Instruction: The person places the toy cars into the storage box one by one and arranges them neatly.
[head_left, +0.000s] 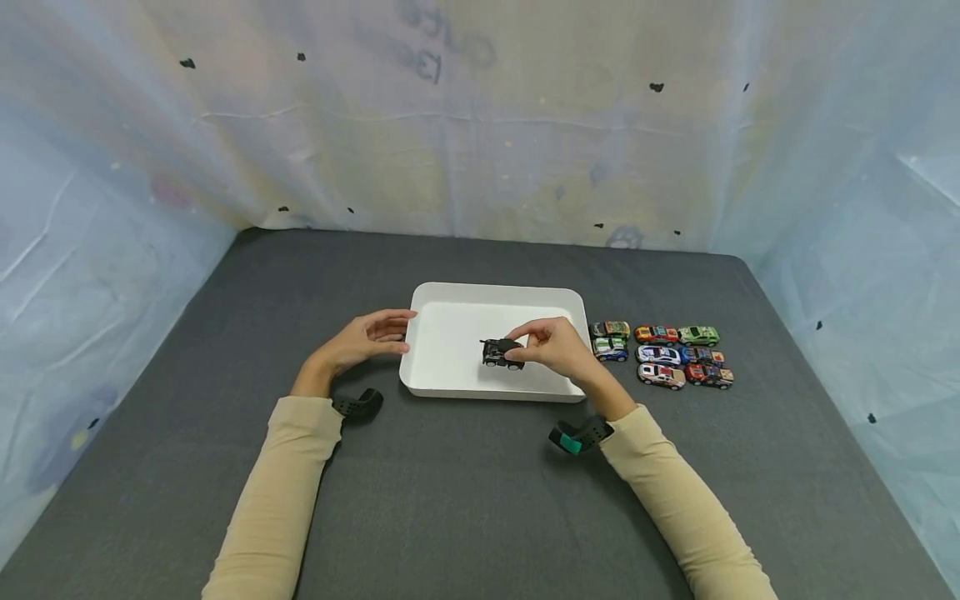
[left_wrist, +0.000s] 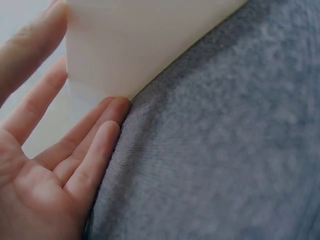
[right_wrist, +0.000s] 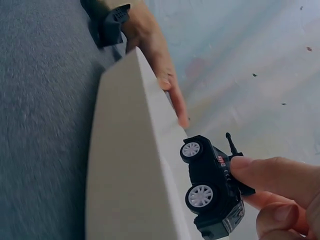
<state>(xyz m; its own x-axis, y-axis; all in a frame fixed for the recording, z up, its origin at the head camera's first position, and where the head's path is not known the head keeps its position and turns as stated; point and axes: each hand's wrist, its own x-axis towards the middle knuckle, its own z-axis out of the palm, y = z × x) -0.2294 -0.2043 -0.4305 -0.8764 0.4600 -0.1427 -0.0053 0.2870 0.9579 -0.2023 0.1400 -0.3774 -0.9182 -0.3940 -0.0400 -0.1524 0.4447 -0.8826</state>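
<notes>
A white rectangular tray [head_left: 450, 333] lies on the grey cloth. My left hand [head_left: 371, 335] is at its left end; in the left wrist view the fairly straight fingers [left_wrist: 92, 150] touch the tray's outer wall [left_wrist: 120, 45]. Over the tray, my right hand [head_left: 553, 346] pinches a black toy military car [head_left: 495, 353] between thumb and fingers. Seen from the right wrist, this toy car [right_wrist: 215, 185] has white-spoked wheels and a gun-like piece on its roof. It is held above the tray rim, tilted in that view.
Right of the tray, several colourful toy cars stand in rows, among them a green car [head_left: 698, 335], a white car [head_left: 660, 375] and a blue-and-white car [head_left: 610, 348] close to the tray. Pale plastic sheeting [head_left: 480, 150] hangs behind the table [head_left: 465, 500] and at both sides.
</notes>
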